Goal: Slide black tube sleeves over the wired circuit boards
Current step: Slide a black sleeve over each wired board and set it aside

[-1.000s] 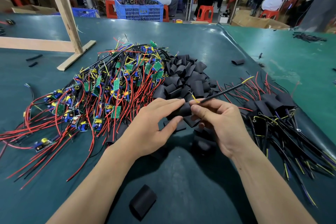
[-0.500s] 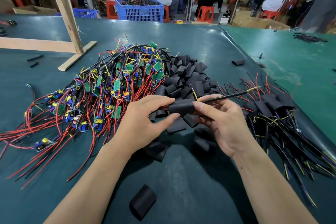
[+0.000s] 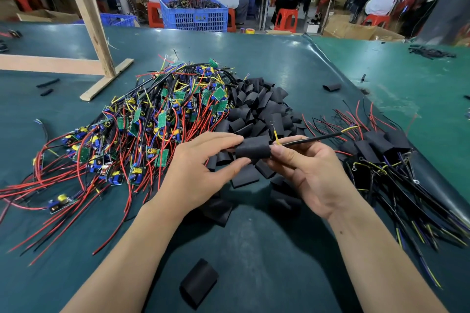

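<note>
Left hand (image 3: 201, 173) pinches a black sleeve (image 3: 253, 148) between thumb and fingers; right hand (image 3: 309, 173) grips the black cable (image 3: 312, 138) leaving its far end. Whether a board sits fully inside cannot be told. Right of the hands lie sleeved pieces (image 3: 376, 143), apparently finished; left, a larger heap of bare wired boards (image 3: 157, 122) awaits; beyond, spare sleeves (image 3: 259, 104).

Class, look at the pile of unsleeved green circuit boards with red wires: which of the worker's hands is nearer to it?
Left. The left hand lies beside the pile of circuit boards, at its right edge; the right hand is further right, beyond the held black sleeve.
</note>
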`<state>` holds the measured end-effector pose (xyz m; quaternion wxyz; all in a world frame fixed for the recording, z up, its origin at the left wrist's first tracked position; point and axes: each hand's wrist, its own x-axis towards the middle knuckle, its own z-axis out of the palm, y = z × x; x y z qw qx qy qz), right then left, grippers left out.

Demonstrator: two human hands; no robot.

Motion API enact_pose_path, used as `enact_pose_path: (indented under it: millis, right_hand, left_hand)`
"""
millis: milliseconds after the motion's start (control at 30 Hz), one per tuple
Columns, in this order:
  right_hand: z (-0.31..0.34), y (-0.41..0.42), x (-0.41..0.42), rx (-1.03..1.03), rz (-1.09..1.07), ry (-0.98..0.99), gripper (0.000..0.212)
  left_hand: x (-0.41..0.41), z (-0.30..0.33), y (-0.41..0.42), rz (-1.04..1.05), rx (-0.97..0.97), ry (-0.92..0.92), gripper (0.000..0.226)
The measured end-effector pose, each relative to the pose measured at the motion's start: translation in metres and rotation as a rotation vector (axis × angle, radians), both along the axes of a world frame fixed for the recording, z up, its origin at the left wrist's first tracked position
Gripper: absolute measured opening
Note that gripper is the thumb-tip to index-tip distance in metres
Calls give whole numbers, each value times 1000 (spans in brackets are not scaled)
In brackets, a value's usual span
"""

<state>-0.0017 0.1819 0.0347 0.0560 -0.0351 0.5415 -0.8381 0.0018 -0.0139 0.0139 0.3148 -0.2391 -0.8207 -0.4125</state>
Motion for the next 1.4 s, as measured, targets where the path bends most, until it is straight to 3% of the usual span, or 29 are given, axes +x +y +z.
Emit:
enact_pose_path:
  millis: [667, 733, 800, 900, 1000, 1100, 1200, 1300, 1400]
  right_hand:
    - [0, -2, 0, -60, 36, -33, 8]
    - [-1, -1, 0, -61, 78, -56, 23]
    - [0, -1, 2, 30, 144, -101, 32]
    - [1, -1, 5, 203, 174, -119, 21]
    - [3, 1, 2, 154, -69, -43, 17]
    - [6, 11, -4, 37, -448, 61, 25]
    - [8, 28, -10, -193, -721, 21, 26]
    - [8, 41, -12, -457, -798, -98, 22]
    - [7, 46, -14, -541, -768, -192, 25]
  left_hand:
    - [-1, 2, -3, -26, 3, 62, 32]
    - [-1, 3, -2, -37, 18, 70, 32]
    - [0, 3, -1, -67, 30, 74, 32]
    - [0, 3, 1, -83, -12, 94, 36]
    - [-2, 6, -2, 35, -89, 205, 44]
    - [-2, 6, -6, 151, -42, 267, 30]
    - [-2, 3, -6, 173, -33, 232, 22]
    - [-3, 1, -6, 189, -54, 167, 22]
    - [-4, 0, -8, 202, -58, 108, 22]
